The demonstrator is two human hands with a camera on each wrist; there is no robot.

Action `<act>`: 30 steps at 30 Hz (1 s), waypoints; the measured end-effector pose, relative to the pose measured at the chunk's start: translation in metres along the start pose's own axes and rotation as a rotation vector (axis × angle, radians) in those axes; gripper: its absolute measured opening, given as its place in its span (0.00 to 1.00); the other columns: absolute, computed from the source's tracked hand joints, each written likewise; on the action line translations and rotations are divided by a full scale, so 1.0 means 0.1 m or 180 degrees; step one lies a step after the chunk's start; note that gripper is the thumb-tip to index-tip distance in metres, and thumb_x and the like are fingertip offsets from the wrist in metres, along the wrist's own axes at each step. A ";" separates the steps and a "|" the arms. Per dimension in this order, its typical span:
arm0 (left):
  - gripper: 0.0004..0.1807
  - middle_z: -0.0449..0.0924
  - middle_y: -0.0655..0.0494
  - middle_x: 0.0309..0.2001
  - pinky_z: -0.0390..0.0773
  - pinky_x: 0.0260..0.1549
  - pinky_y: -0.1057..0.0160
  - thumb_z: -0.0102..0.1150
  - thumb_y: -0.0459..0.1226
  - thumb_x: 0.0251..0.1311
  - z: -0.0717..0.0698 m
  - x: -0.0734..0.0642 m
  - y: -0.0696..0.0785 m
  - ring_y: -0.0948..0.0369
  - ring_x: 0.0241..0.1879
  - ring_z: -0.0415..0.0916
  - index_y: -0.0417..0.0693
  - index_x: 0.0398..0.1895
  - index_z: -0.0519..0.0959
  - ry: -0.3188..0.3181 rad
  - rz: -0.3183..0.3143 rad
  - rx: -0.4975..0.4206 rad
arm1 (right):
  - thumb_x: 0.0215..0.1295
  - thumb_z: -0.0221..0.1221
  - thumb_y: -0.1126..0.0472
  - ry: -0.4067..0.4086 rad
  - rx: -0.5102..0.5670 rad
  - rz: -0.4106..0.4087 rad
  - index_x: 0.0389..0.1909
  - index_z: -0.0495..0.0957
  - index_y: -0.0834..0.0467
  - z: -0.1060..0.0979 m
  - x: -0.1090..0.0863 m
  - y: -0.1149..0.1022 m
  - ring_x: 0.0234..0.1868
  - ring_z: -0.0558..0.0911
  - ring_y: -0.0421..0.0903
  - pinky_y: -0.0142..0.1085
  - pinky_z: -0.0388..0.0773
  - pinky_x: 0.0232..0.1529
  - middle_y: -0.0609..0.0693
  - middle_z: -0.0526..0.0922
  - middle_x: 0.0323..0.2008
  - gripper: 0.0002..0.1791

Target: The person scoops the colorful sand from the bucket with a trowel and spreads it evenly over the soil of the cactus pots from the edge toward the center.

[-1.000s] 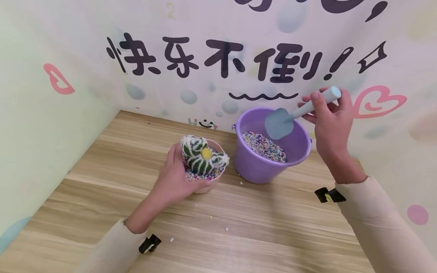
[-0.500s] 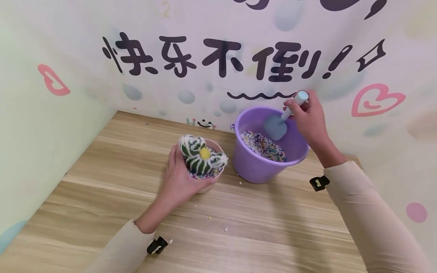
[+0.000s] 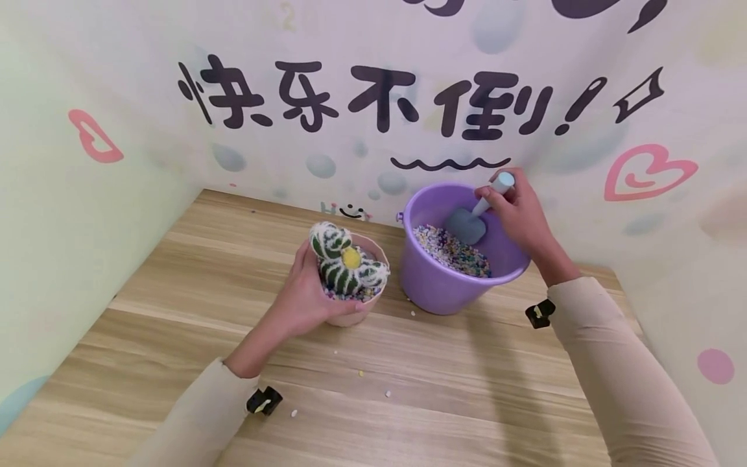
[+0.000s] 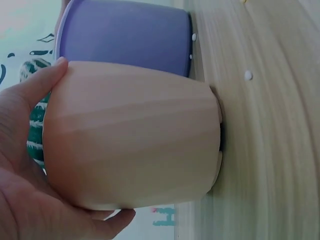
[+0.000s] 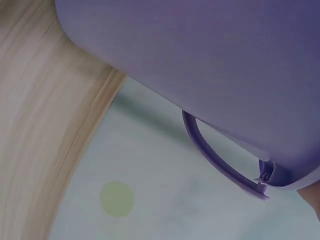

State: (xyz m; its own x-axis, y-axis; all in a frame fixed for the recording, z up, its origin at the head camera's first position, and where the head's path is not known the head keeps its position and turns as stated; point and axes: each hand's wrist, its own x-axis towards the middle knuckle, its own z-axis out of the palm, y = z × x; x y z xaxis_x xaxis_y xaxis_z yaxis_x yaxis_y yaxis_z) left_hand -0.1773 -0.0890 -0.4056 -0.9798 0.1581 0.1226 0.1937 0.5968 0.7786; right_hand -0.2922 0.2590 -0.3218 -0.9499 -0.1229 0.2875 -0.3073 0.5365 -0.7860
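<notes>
My left hand grips a pale pink flower pot by its rim, thumb on the near side. In the pot a striped green-and-white cactus with a yellow flower stands in coloured pebbles. With my right hand I hold the handle of a blue-grey toy shovel, its blade down inside the purple bucket, right at the multicoloured pebbles there. In the right wrist view the bucket's wall fills much of the picture and hides the shovel.
The wooden table carries a few stray pebbles in front of the pot and bucket. A printed wall cloth rises close behind. The bucket's purple handle hangs behind it, over the table edge.
My right hand has moved left and down, bringing the shovel blade from above the bucket's rim to the pebbles inside. The left hand has tipped the pot slightly and keeps its grip.
</notes>
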 end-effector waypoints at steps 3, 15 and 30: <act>0.75 0.40 0.40 0.75 0.59 0.67 0.42 0.81 0.55 0.31 -0.03 0.03 -0.01 0.41 0.70 0.53 0.45 0.77 0.38 -0.0067 0.0013 -0.0082 | 0.72 0.52 0.54 -0.0078 -0.0124 0.0027 0.50 0.63 0.55 -0.02 0.02 -0.01 0.48 0.82 0.41 0.32 0.81 0.47 0.61 0.81 0.47 0.13; 0.74 0.43 0.40 0.74 0.60 0.68 0.43 0.80 0.53 0.33 -0.07 0.08 -0.05 0.41 0.69 0.56 0.44 0.77 0.37 -0.0217 0.0039 -0.0104 | 0.76 0.46 0.55 -0.0542 -0.0422 0.0150 0.53 0.58 0.62 0.01 0.01 -0.01 0.45 0.80 0.51 0.28 0.80 0.41 0.62 0.80 0.46 0.16; 0.74 0.38 0.44 0.76 0.59 0.67 0.43 0.80 0.54 0.34 -0.10 0.09 -0.07 0.41 0.70 0.55 0.48 0.78 0.36 -0.0316 -0.0002 -0.0145 | 0.75 0.48 0.58 -0.0689 -0.0278 0.0030 0.44 0.68 0.64 -0.02 -0.01 0.04 0.33 0.80 0.48 0.35 0.82 0.32 0.60 0.82 0.34 0.11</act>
State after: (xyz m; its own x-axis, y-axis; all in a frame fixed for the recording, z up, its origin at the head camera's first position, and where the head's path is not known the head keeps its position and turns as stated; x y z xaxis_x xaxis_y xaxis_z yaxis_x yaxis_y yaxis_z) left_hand -0.1876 -0.0993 -0.4039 -0.9697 0.2364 0.0622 0.1885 0.5608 0.8062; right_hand -0.2925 0.2624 -0.3240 -0.9458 -0.2887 0.1487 -0.3010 0.6076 -0.7350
